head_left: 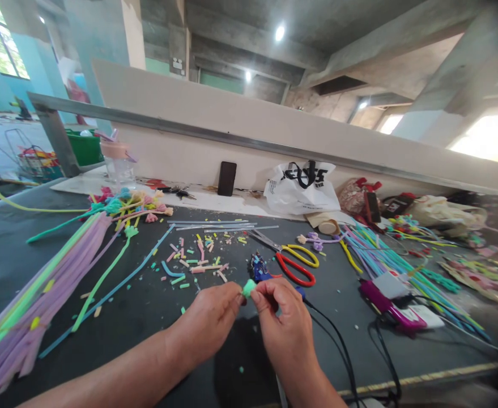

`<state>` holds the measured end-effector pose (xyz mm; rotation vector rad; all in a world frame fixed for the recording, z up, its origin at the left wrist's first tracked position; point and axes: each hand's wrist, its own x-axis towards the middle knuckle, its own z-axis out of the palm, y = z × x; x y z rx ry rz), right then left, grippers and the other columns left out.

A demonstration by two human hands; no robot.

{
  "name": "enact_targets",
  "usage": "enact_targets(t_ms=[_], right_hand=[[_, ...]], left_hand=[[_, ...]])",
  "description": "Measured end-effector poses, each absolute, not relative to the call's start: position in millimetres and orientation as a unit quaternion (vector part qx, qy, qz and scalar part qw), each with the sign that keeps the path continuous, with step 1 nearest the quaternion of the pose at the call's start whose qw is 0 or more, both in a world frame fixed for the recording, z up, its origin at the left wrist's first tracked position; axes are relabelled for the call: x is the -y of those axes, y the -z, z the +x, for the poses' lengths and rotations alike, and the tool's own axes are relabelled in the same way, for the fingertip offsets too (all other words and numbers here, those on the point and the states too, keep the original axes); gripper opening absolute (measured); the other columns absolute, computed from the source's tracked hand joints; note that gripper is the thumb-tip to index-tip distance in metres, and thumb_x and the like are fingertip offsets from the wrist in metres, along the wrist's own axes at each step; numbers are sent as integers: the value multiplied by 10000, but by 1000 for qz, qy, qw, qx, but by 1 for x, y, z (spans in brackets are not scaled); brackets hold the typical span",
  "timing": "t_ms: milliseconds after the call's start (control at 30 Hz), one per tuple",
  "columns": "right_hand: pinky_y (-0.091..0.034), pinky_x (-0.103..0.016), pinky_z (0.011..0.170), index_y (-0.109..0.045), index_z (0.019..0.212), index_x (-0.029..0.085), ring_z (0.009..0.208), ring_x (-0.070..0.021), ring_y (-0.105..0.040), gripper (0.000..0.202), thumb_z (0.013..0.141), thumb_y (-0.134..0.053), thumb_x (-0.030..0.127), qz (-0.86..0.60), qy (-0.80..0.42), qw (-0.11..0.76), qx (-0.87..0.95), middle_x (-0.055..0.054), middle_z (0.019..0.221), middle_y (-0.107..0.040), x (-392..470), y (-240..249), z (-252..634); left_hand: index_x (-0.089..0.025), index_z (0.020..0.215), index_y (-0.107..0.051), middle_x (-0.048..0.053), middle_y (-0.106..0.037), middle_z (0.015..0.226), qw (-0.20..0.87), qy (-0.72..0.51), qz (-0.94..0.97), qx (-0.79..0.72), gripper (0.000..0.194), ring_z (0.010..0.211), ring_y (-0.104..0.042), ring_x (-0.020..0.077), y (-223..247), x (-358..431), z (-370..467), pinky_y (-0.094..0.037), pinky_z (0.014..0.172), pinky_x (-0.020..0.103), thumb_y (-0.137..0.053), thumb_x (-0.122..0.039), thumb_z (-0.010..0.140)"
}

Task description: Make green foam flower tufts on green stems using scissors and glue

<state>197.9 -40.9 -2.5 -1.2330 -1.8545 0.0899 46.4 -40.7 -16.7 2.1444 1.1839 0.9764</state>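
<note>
Between my two hands sits a small mint-green fuzzy piece (249,288), looking like a bent pipe cleaner. My left hand (215,310) pinches its left side, and my right hand (279,306) grips it from the right between thumb and fingertips. Just behind the fingers lies a blue glue gun (259,268), partly hidden by my right hand. Scissors (293,262) with one red and one yellow handle rest beyond it. Several short cut pipe cleaner pieces (200,266) are scattered ahead of my left hand.
Bundled lilac and green pipe cleaners (57,289) lie at left, with more blue strands (401,260) at right. Clear glue sticks (215,225), a phone (227,178) and a white bag (303,190) are at the back. A magenta device (391,309) and black cables (344,345) lie on the right.
</note>
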Motion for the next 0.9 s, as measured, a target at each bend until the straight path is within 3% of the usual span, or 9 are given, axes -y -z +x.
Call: enact_targets(t_ms=[500, 900], right_hand=[[-375, -280, 637, -541, 677, 197, 629, -150, -549, 146, 822, -523, 212, -457, -58, 431, 776, 8, 650, -596, 40, -2, 199], [-355, -298, 671, -562, 681, 210, 680, -163, -604, 165, 836, -518, 241, -472, 17, 419, 776, 4, 678, -651, 40, -2, 199]], left_hand=[[-191, 667, -453, -22, -481, 633, 240, -383, 780, -434, 268, 585, -443, 107, 17, 39, 45, -339, 559, 220, -322, -223, 899], [-187, 733, -498, -7, -535, 679, 251, -366, 793, -416, 246, 624, -481, 114, 18, 40, 45, -363, 590, 226, -317, -204, 898]])
